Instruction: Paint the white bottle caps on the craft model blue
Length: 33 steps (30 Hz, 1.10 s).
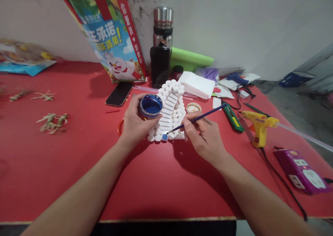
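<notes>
My left hand (pixel 136 119) is wrapped round a small open jar of dark blue paint (pixel 151 106), held above the left side of a white craft model (pixel 169 112). The model has a striped, stair-like strip in its middle, bordered by many small white round pieces. One round piece at its front edge (pixel 164 137) is blue. In my right hand (pixel 204 135) is a thin paintbrush (pixel 199 118), its tip pointing left and down by that blue piece. Whether the bristles touch it, I cannot tell.
Right of the model lie a round lid (pixel 194 107), a green utility knife (pixel 232 117), a yellow glue gun (pixel 258 125) with its cord, and a purple power strip (pixel 301 171). A phone (pixel 119 93), a steel flask (pixel 163 24) and a paper bag (pixel 111 38) are behind.
</notes>
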Available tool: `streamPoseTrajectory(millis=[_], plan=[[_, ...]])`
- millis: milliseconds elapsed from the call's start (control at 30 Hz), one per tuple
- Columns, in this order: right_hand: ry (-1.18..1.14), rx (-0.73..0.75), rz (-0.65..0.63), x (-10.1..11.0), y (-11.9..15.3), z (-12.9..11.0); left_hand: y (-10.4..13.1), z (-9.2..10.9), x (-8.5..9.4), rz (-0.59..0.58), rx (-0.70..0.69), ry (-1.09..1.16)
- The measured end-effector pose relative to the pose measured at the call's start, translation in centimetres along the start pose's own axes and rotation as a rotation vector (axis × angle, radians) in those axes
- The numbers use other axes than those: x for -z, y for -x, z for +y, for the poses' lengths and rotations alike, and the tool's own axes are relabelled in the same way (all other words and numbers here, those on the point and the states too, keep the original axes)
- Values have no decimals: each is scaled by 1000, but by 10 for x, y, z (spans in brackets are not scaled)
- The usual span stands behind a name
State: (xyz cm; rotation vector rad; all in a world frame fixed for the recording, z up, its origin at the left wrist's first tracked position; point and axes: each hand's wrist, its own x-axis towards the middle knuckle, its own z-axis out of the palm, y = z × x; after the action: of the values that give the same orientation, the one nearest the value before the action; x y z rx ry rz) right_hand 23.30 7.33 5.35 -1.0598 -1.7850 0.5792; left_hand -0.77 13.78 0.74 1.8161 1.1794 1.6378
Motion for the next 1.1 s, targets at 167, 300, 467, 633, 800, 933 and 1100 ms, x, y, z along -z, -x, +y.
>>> streamPoseTrajectory(millis=[167, 300, 467, 633, 800, 933, 1100], plan=[[-11, -7, -36, 1, 0, -2, 1, -1, 0, -4, 5, 5], [-25, -6, 8, 1, 0, -3, 1, -2, 1, -7, 18, 15], [-20, -3, 6, 0, 0, -5, 0, -1, 0, -6, 12, 5], [-1, -6, 21, 0, 0, -4, -1, 1, 0, -7, 18, -15], [-2, -13, -29, 1, 0, -9, 0, 1, 1, -8, 26, -10], [-20, -24, -29, 0, 1, -11, 0, 1, 1, -10, 36, -13], [-48, -45, -48, 0, 0, -8, 0, 1, 0, -9, 33, -14]])
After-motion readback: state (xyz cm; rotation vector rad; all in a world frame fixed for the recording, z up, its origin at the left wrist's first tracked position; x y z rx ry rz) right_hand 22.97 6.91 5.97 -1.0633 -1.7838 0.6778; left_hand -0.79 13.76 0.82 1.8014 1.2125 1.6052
